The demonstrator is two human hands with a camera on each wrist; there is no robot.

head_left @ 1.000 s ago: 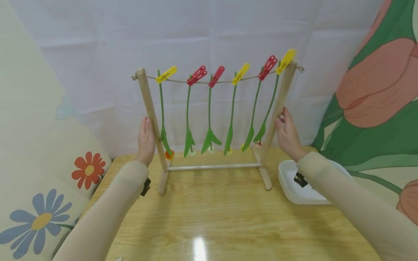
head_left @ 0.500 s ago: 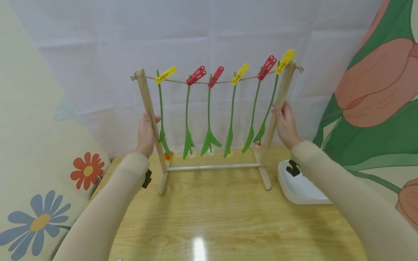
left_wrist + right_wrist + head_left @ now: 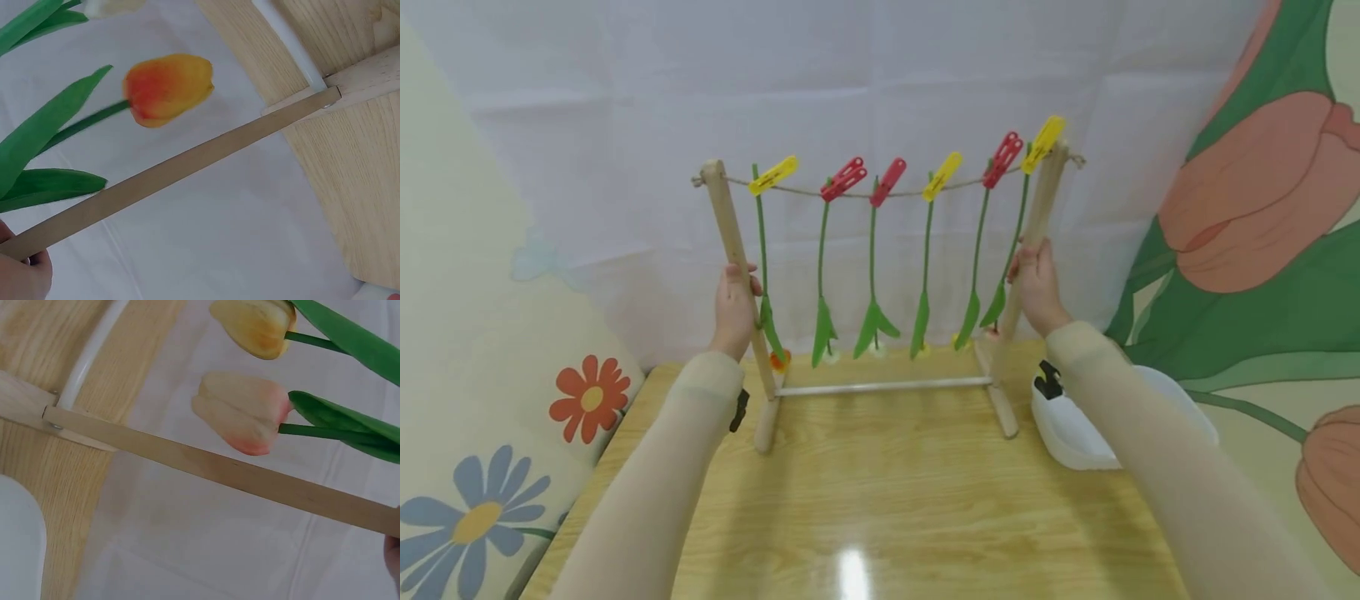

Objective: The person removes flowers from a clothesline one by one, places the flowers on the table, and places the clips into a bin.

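Note:
A wooden drying rack with two posts stands on the table, a string tied between their tops. My left hand (image 3: 733, 310) grips the left post (image 3: 724, 212), with fingers curled round it. On the other side, my right hand (image 3: 1040, 287) holds the right post (image 3: 1048, 196). Artificial tulips hang upside down from the string, clipped by yellow clothespins (image 3: 773, 176) and red clothespins (image 3: 889, 182). An orange-yellow tulip (image 3: 169, 90) hangs beside the left post in the left wrist view. A pale pink tulip (image 3: 240, 412) is nearest the right post in the right wrist view.
A white plastic tub (image 3: 1078, 437) sits right of the rack, partly behind the right sleeve. A white crossbar (image 3: 883, 387) joins the rack's feet on the wooden table (image 3: 857, 483). White cloth (image 3: 805, 67) hangs behind, with flower-painted panels at both sides.
Both hands have gone from lying against the posts to curling round them. The right hand has moved inward. Rack and table sit slightly further left in the head view.

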